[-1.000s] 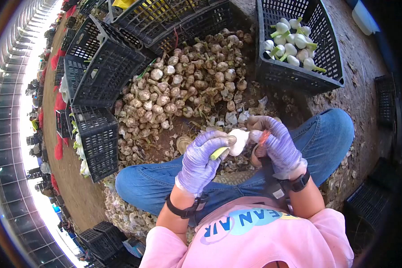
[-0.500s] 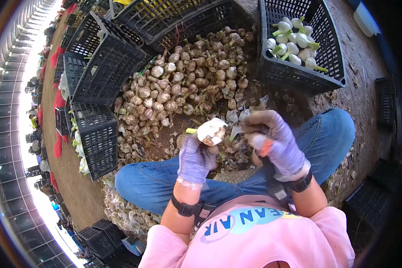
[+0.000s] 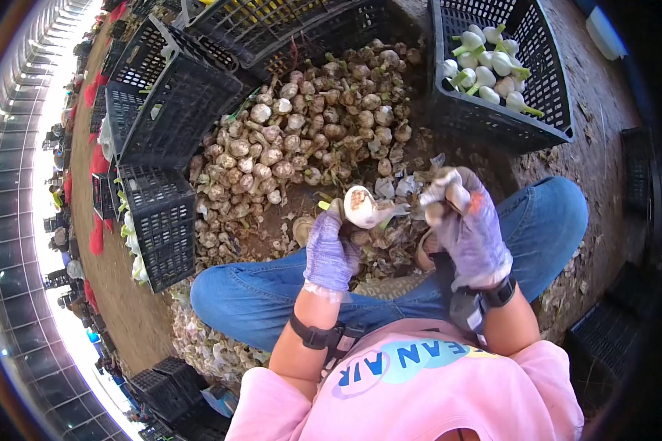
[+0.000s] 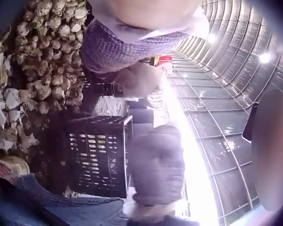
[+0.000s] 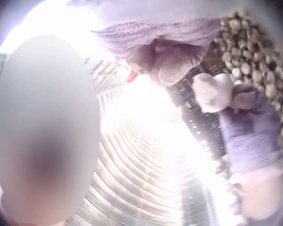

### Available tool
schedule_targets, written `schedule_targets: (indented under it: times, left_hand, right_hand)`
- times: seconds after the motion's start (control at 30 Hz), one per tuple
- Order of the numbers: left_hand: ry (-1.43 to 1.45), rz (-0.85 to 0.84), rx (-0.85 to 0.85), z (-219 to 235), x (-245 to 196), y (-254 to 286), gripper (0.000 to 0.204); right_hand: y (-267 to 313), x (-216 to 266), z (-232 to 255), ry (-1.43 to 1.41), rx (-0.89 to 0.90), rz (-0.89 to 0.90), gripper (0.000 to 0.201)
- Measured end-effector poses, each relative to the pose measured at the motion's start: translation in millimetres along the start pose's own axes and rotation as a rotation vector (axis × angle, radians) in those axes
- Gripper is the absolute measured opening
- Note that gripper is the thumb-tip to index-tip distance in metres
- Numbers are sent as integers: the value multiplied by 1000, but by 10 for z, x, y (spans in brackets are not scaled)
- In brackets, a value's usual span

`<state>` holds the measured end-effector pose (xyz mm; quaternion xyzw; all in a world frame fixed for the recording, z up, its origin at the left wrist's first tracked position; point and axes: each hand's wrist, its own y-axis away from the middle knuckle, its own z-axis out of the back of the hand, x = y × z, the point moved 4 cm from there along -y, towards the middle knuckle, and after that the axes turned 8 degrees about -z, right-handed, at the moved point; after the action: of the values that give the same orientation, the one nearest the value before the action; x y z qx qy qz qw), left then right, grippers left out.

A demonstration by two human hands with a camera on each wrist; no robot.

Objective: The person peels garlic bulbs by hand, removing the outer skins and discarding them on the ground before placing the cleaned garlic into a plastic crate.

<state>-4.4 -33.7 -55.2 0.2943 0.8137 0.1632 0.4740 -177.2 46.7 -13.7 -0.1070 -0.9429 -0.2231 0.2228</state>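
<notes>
My gloved left hand [image 3: 328, 253] holds a white garlic bulb [image 3: 359, 206] with a short green stem. A brownish patch marks the bulb's face, and a loose strip of skin [image 3: 396, 210] trails off its right side. To the right, my gloved right hand [image 3: 472, 228] is raised apart from the bulb, fingers curled in and blurred, with an orange patch on the glove. The right wrist view shows the bulb [image 5: 212, 92] at the left thumb and fingers. Dirty, unpeeled garlic bulbs [image 3: 272, 158] lie heaped on the ground in front.
A black crate [image 3: 496, 125] at the upper right holds several cleaned white bulbs with green stems. More black crates [image 3: 158, 239] stand along the left and back of the heap. Papery skins [image 3: 217, 353] litter the ground around the crossed legs in jeans [image 3: 250, 294].
The hands have parted since a second ago, when both were at the bulb. The left hand has turned the bulb, now showing a brownish patch; the right hand has turned and its fingers have curled.
</notes>
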Motion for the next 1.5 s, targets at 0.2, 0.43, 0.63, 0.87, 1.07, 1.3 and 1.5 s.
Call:
schedule_targets:
  times: [0.2,0.43,0.63,0.87,1.07,1.3,1.5]
  left_hand:
    - [45,48,126,-89,6,38,30]
    - [-91,18,241,-108,1,87,27]
    - [-281,-182,229,-52,-148,-3,31]
    - [97,-586,115,-41,-1787,-597,42]
    - [-218,-912,-48,-29,-2379,-867,48]
    - [-1484,-456,-355,1082,-1397,-1963,41]
    - [-2124,-57,-506,1177,-948,-2363,63]
  right_hand:
    - [81,-38,-232,1355,195,589,51]
    - [-65,-258,98,80,56,-89,21]
    - [-38,-203,209,293,1,-120,39]
    - [-112,-472,408,552,29,-321,39]
    - [-219,-593,492,816,-42,-388,17]
    - [-376,-660,646,968,-53,-451,36]
    - [-491,-780,687,1111,20,-370,36]
